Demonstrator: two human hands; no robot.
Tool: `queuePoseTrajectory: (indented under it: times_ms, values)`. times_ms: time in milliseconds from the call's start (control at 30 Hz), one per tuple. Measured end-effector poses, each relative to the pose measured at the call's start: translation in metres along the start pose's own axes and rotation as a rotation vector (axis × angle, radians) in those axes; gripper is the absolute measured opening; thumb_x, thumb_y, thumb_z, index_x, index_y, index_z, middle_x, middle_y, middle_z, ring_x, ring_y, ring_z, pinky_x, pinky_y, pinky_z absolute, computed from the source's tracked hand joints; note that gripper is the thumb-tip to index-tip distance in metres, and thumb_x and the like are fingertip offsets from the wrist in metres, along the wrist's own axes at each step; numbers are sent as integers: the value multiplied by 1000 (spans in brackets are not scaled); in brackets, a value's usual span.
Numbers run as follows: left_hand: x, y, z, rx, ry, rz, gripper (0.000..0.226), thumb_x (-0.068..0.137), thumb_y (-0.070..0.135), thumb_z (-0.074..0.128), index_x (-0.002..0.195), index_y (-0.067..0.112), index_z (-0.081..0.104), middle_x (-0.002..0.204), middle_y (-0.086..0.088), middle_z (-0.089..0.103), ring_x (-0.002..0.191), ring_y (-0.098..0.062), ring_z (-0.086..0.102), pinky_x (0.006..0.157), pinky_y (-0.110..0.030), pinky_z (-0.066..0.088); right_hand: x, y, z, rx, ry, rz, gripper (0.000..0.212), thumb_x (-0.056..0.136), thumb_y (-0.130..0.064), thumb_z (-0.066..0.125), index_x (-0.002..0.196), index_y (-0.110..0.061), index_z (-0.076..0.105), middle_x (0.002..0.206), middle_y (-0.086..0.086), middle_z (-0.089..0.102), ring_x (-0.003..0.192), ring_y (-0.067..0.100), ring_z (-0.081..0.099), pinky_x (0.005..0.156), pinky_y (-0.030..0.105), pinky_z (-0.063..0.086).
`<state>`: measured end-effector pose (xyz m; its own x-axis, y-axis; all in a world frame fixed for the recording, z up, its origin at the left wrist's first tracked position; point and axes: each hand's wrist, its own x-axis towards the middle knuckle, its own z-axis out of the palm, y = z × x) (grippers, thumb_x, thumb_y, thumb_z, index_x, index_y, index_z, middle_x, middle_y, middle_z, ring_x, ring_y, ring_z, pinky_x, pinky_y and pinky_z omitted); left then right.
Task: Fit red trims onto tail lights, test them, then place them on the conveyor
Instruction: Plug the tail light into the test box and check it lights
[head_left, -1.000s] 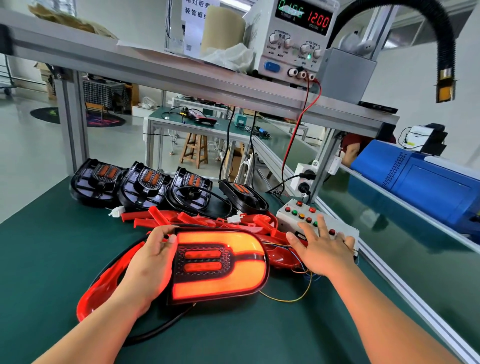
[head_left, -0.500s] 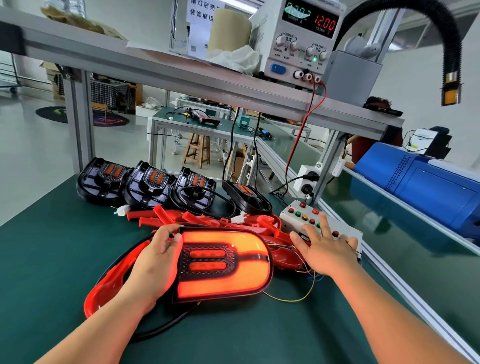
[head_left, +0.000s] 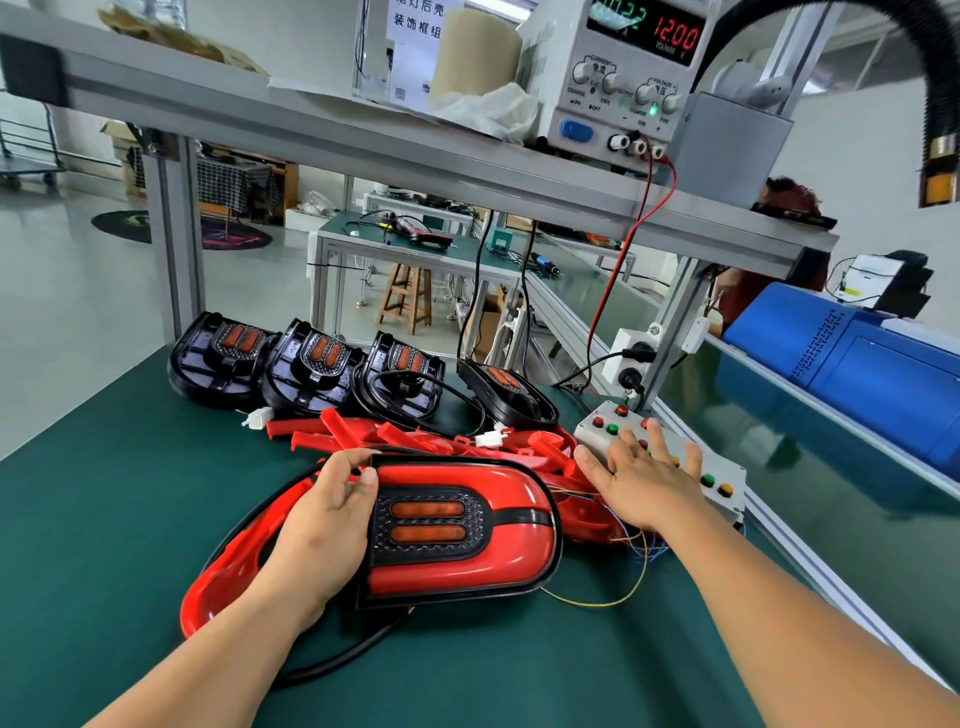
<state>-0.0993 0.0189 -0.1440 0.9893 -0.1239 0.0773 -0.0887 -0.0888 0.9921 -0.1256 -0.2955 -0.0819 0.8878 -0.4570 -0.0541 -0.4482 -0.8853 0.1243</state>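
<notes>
Head camera, looking down over a green work surface (head_left: 104, 519). In the centre lies a tail light (head_left: 467, 530), a wide rounded lamp with a glossy red lens, a black rim and two amber bars in a dark centre panel; nothing on it glows. The left hand (head_left: 332, 519) grips its left end, fingers curled over the top edge and thumb against the lens side. A red trim (head_left: 228, 571) curves out from beneath that wrist; whether it is clipped to the lamp cannot be told. The right hand (head_left: 644, 483) lies flat with fingers spread on a grey button box (head_left: 727, 478) just right of the lamp, seemingly working the test switches. Thin coloured wires (head_left: 618, 603) run from the lamp toward the box. Behind are spare trims (head_left: 363, 434) in a heap and a row of black housings (head_left: 311, 364). A power supply (head_left: 623, 78) on the shelf above reads 12.00. The conveyor (head_left: 779, 441) runs along the right edge. The lamp looks rigid, fairly light and slick on its lens, so it is probably best lifted by the black rim at both ends, minding the trailing wires and thin trim.
</notes>
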Motion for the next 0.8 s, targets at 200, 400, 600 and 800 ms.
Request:
queuePoseTrajectory:
  times_ms: [200, 400, 600, 800]
  values:
    - [0, 1, 0, -7, 3, 15, 22, 104, 32, 42, 100, 48, 58, 97, -17, 68, 87, -41, 62, 82, -56, 52, 1, 2, 2, 6, -4, 4, 116, 63, -86, -17, 136, -20, 44, 165, -8, 1, 150, 17, -18, 115, 60, -8]
    - [0, 1, 0, -14, 21, 4, 24, 103, 33, 43, 98, 52, 57, 92, -8, 68, 84, -27, 63, 84, -52, 53, 0, 2, 1, 9, -25, 4, 116, 64, -86, -15, 141, -19, 42, 165, -7, 0, 149, 15, -19, 114, 60, -11]
    - [1, 0, 1, -12, 14, -2, 22, 104, 34, 42, 101, 49, 57, 92, -7, 67, 82, -27, 61, 84, -51, 52, 0, 2, -1, 1, -32, -1, 117, 64, -86, -14, 143, -20, 40, 165, -6, 0, 149, 16, -18, 114, 61, -11]
    - [0, 2, 0, -3, 8, 1, 23, 103, 35, 41, 99, 53, 56, 93, -9, 66, 82, -30, 60, 83, -53, 52, 0, 2, -1, -9, -36, 3, 117, 64, -86, -15, 145, -20, 39, 165, -6, 0, 150, 16, -17, 115, 61, -11]
